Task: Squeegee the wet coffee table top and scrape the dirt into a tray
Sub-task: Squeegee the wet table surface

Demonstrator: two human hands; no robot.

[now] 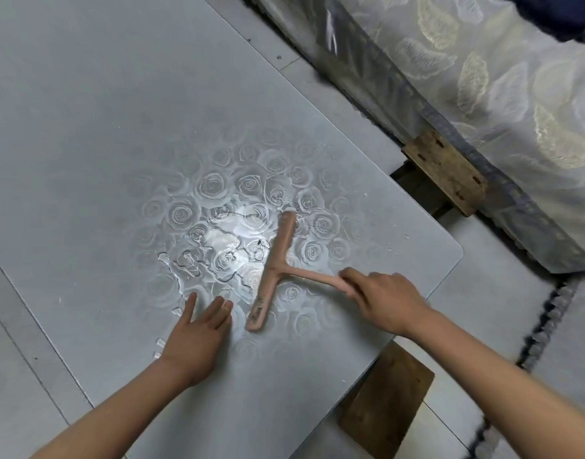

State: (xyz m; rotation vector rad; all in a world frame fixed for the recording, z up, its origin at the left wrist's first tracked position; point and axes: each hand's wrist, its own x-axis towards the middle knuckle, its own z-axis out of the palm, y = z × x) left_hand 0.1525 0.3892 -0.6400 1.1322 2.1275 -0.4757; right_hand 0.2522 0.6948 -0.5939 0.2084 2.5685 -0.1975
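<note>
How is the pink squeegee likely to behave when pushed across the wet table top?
Probably stiff: the squeegee shows a straight T shape. Likely light, since the right hand alone grips its handle end. It may glide over the pooled water.

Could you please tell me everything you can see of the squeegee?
The squeegee is a pale pink T, plastic by its look, scuffed and grimy at its near end. Its long blade bar lies on the wet, rose-patterned table top, puddles beside it. The right hand grips the handle's end; the left hand lies flat nearby, not touching it.
</note>
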